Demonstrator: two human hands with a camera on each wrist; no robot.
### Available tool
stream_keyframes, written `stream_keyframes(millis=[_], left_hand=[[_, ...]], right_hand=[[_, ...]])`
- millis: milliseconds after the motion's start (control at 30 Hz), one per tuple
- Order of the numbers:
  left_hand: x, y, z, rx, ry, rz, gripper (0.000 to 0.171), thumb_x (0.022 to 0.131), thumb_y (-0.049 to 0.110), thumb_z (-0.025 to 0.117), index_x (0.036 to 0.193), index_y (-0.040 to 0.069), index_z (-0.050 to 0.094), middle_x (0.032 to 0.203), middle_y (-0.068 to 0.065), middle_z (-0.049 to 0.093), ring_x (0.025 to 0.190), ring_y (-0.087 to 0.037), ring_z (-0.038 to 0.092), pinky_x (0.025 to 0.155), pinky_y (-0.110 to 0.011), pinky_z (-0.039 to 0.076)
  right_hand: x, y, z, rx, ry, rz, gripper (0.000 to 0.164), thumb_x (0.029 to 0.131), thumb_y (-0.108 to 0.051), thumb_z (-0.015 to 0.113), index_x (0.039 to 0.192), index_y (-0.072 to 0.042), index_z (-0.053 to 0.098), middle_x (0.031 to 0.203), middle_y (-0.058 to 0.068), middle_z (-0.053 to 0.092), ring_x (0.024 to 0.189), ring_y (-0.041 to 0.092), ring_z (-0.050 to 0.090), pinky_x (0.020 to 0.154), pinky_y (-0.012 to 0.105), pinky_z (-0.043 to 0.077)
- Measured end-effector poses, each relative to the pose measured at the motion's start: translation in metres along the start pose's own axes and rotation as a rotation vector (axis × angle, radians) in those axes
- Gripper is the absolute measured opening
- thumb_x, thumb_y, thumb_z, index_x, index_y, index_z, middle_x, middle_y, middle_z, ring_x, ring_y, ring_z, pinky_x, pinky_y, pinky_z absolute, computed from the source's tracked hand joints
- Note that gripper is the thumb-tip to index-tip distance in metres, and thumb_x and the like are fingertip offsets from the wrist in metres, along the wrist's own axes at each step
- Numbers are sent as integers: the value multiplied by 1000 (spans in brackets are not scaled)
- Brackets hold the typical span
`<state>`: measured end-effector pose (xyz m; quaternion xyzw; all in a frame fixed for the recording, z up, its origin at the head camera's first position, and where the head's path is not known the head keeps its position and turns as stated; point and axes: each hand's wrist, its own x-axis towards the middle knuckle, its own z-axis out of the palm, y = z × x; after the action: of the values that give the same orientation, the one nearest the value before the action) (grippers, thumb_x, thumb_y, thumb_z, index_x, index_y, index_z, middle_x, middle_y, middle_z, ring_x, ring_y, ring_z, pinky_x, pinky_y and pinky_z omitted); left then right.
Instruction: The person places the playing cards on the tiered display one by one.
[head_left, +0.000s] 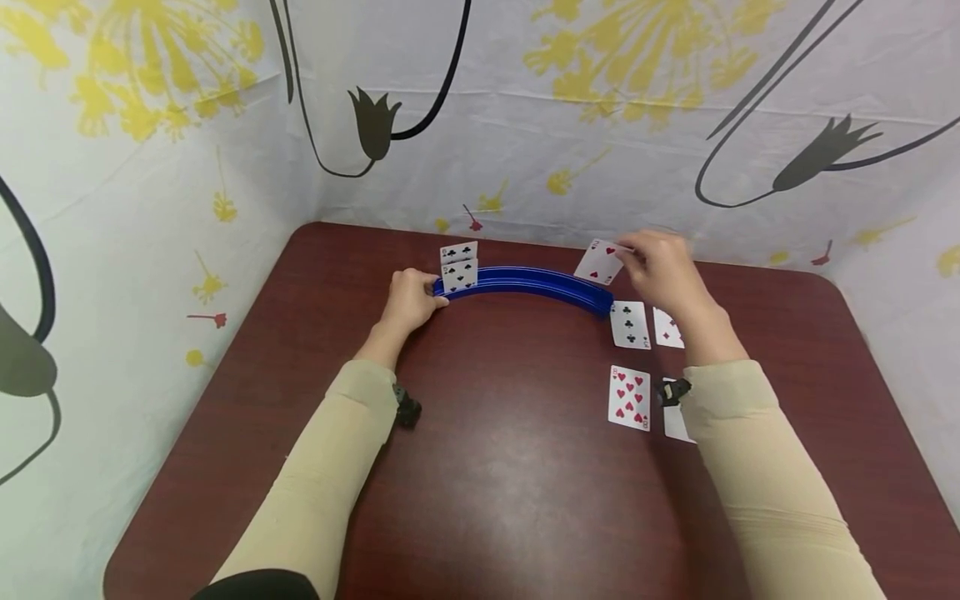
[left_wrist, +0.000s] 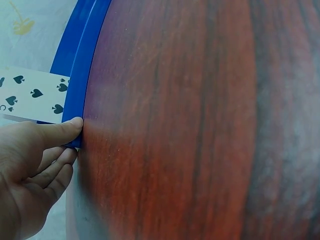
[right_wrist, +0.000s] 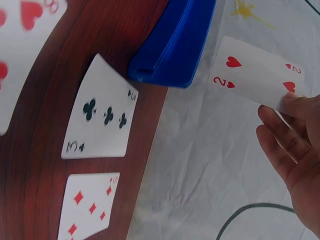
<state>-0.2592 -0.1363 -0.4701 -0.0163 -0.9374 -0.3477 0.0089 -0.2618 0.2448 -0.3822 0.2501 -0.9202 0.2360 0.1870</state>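
Note:
A curved blue card holder (head_left: 525,279) lies near the table's back edge. My left hand (head_left: 409,302) grips its left end, thumb on the near side in the left wrist view. Two cards stand in the holder beside that hand: a spades card (head_left: 460,278) in front and a clubs card (head_left: 450,252) behind it. Between thumb and fingers, my right hand (head_left: 660,267) pinches the two of hearts (right_wrist: 250,70) by a corner. That card is up off the table, close to the holder's right end. The three of clubs (head_left: 630,325) lies face up just below that end.
On the right of the brown table (head_left: 510,467) lie the eight of hearts (head_left: 628,398), the five of diamonds (right_wrist: 90,202) and another card (head_left: 677,423) partly under the right wrist. Patterned white sheeting (head_left: 480,167) hangs behind the table.

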Motion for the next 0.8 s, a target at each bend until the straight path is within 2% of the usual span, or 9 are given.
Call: stream_keyframes(millis=[533, 800], left_hand=[[1, 2, -2, 8, 4, -17, 48, 86, 16, 84, 128, 1, 69, 111, -18, 74, 101, -26, 70, 89, -38, 57], [1, 3, -3, 8, -11, -29, 48, 86, 17, 83, 129, 1, 69, 114, -18, 73, 104, -27, 69, 90, -38, 57]], right_hand=[[15, -17, 22, 27, -15, -34, 18, 98, 0, 63, 112, 6, 74, 95, 21, 70, 77, 34, 64, 70, 49, 51], [23, -27, 32, 28, -47, -17, 19, 100, -5, 63, 113, 4, 74, 94, 19, 70, 78, 32, 63, 70, 46, 52]])
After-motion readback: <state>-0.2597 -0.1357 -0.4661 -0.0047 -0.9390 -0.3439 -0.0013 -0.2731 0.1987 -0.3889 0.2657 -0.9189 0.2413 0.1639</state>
